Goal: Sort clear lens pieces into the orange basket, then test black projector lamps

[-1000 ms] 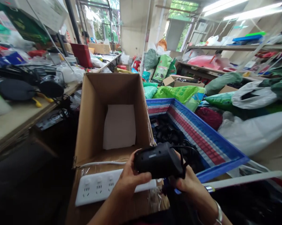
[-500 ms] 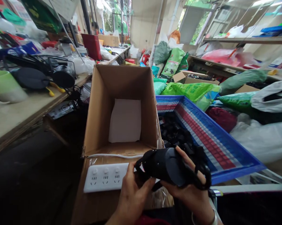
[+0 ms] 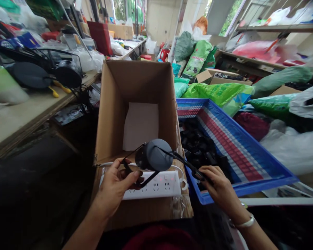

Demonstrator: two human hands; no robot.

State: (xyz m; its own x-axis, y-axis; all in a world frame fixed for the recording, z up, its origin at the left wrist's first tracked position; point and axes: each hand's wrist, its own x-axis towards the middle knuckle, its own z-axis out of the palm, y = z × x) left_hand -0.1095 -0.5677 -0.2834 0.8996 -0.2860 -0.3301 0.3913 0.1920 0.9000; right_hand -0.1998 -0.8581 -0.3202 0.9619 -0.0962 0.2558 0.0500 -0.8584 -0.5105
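Observation:
A black cylindrical device (image 3: 156, 155) with a flat grey round end hangs between my hands, over the front edge of the cardboard box. Thin black arms or straps run out from it on both sides; its exact kind is not clear. My left hand (image 3: 112, 184) is closed on the dark strap-like part at its left. On the other side, my right hand (image 3: 219, 185) grips the end of the long black strap (image 3: 186, 162). Beneath the device lies a white power strip (image 3: 169, 187), partly covered by it and by my left fingers.
An open cardboard box (image 3: 106, 114) holds a white sheet (image 3: 142, 125). Right of it, a blue-rimmed crate (image 3: 265, 163) contains many black parts (image 3: 198, 142). At left, a workbench (image 3: 13, 128) carries similar round black devices (image 3: 67, 74). Bags (image 3: 216, 92) crowd the right side.
The device has moved left and up and turned its grey end toward me. My hands have spread apart, the right one moving from the body out to the strap.

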